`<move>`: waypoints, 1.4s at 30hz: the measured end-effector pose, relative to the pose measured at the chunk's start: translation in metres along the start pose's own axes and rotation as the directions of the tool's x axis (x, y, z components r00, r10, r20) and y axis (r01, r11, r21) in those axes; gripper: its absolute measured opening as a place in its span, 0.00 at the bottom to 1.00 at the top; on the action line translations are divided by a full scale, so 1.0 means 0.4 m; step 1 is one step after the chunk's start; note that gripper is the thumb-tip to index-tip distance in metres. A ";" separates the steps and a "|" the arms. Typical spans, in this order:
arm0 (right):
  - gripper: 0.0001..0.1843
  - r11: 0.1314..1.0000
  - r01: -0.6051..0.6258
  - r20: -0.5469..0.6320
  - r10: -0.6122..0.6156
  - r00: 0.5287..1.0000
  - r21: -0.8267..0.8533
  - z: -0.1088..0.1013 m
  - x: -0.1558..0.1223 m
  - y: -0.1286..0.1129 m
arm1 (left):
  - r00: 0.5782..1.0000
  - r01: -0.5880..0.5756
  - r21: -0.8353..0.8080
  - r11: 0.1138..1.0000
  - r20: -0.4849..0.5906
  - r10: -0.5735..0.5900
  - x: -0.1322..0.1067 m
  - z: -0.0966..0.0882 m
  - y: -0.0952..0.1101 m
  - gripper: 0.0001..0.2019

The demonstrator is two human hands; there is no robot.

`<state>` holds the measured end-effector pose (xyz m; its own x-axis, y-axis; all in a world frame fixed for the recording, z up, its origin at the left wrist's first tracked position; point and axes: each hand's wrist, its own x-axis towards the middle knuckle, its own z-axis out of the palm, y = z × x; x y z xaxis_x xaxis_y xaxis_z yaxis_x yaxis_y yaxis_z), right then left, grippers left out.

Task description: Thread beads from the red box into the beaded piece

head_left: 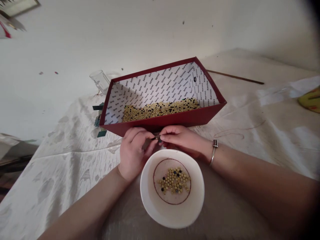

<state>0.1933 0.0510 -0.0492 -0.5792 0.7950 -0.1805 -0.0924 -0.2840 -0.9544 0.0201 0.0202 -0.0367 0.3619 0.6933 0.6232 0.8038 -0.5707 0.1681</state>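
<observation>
My left hand (pixel 135 148) and my right hand (pixel 178 140) meet in front of the red box, thumbs and fingertips pinched together. Between them sits a small dark thing (pixel 157 137), too small to name and partly covered by the fingers. Just below my hands stands a white bowl (pixel 172 216) with yellowish and a few black beads (pixel 175 180) on its bottom. Behind the hands, the open red box (pixel 160 125) with a printed white lining holds a long heap of similar beads (pixel 160 110). A bracelet circles my right wrist.
A glass (pixel 100 80) is behind the box's left end, with dark green pieces (pixel 101 134) by its left side. A thin stick (pixel 237 77) and loose thread (pixel 230 135) lie on the patterned tablecloth (pixel 82 166) to the right. A yellow object (pixel 310 100) is at the far right.
</observation>
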 end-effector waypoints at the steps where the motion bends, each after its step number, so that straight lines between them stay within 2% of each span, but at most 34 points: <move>1: 0.07 1.000 0.001 -0.001 -0.001 1.000 -0.003 0.000 0.000 0.001 | 1.000 -0.004 0.004 1.000 0.007 0.004 0.000 0.000 0.000 0.04; 6: 0.07 0.999 -0.001 -0.006 0.001 1.000 -0.044 0.000 0.002 0.001 | 0.998 -0.033 0.009 0.999 0.046 0.033 0.001 -0.001 -0.004 0.03; 12: 0.07 0.997 -0.011 -0.011 0.010 1.000 -0.070 0.004 -0.002 -0.006 | 0.999 -0.037 0.048 0.998 0.016 0.037 0.000 -0.004 -0.005 0.02; 16: 0.07 0.991 -0.006 -0.008 0.005 1.000 -0.131 0.003 -0.003 -0.010 | 0.996 -0.073 0.052 0.996 0.062 0.070 0.000 -0.007 0.003 0.04; 21: 0.07 0.994 -0.005 -0.011 0.003 1.000 -0.105 0.003 -0.001 -0.007 | 0.997 -0.076 0.102 0.992 0.020 0.075 0.001 -0.007 0.000 0.02; 25: 0.06 0.992 0.021 -0.010 -0.022 1.000 -0.125 0.002 0.001 -0.001 | 0.994 -0.091 0.081 0.993 0.067 0.085 0.000 -0.007 0.002 0.05; 29: 0.06 0.995 0.001 -0.013 -0.003 1.000 -0.103 0.003 0.002 -0.001 | 0.995 -0.095 0.105 0.990 0.028 0.092 0.001 -0.009 0.004 0.02; 34: 0.06 0.992 0.016 -0.006 -0.017 1.000 -0.126 0.004 0.001 -0.007 | 0.991 -0.122 0.108 0.987 0.066 0.115 0.003 -0.011 -0.003 0.05; 37: 0.06 0.993 0.016 -0.008 -0.017 1.000 -0.115 0.003 0.001 -0.003 | 0.993 -0.122 0.157 0.980 0.017 0.121 0.004 -0.010 -0.008 0.02; 42: 0.06 0.993 0.010 -0.008 -0.011 1.000 -0.122 0.003 -0.002 -0.002 | 0.989 -0.129 0.125 0.984 0.084 0.119 0.004 -0.011 -0.006 0.04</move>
<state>0.1930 0.0498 -0.0480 -0.5717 0.8023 -0.1716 0.0008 -0.2085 -0.9780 0.0166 0.0209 -0.0328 0.4932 0.6553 0.5721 0.8033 -0.5955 -0.0102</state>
